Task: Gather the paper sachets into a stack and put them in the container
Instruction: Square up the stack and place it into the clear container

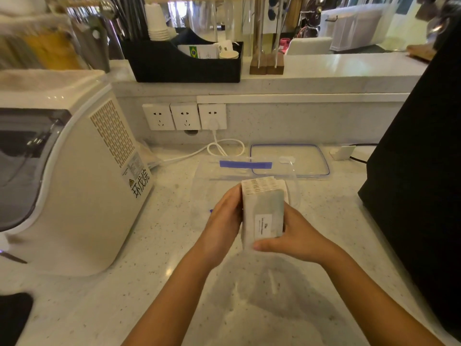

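Paper sachets (pixel 262 211) — white, flat, gathered into one thick stack with a small printed label on the facing one — were held upright between both hands, above the pale speckled stone surface (pixel 154 245). The left hand (pixel 223 218) pressed flat against the stack's left side, fingers closed on it; the right hand (pixel 296 238) clasped the right side, its thumb lying across the lower front edge. Both hands were grasping the stack, which rose above them with its perforated top edges showing.

Just behind the stack stood a clear plastic container (pixel 207 176) with a blue strip on its far rim, its walls hard to make out against the surface. Beside it, further back and to the right, lay a clear rectangular lid with a blue seal (pixel 289 159), flat on the surface. A white boxy appliance with a perforated side panel (pixel 99 176) stood to the left, and a large black object (pixel 419 151) filled the right edge. Three white wall sockets (pixel 184 116) sat in the back wall — one had a white cable (pixel 219 146) plugged in, looped on the surface.
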